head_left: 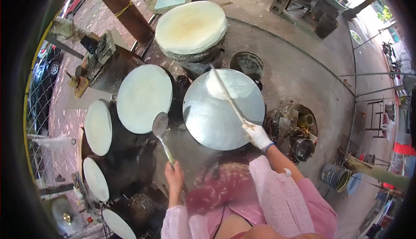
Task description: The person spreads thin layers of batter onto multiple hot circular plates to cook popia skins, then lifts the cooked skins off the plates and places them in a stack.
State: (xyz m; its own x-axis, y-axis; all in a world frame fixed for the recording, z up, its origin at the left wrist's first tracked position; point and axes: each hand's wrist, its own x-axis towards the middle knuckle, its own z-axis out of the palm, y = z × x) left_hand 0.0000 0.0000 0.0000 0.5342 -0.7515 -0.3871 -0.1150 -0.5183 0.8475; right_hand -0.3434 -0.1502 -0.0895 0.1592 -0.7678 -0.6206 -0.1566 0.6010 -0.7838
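Note:
My right hand (257, 135), in a white glove, grips a long thin stick (229, 100) that reaches across a round grey metal griddle (216, 117). The stick's far end rests on a pale smear of batter (216, 85) at the griddle's upper part. My bare left hand (174, 176) holds the handle of a metal ladle (160, 124), whose bowl hovers at the griddle's left edge. A stack of thin round cream sheets (190, 26) lies on a stand beyond the griddle.
Several round white-covered discs (144, 98) curve along the left over a blackened stove (130, 152). A dark round pot (247, 63) sits behind the griddle. A small metal pot (302, 149) and buckets (333, 176) stand at the right on the concrete floor.

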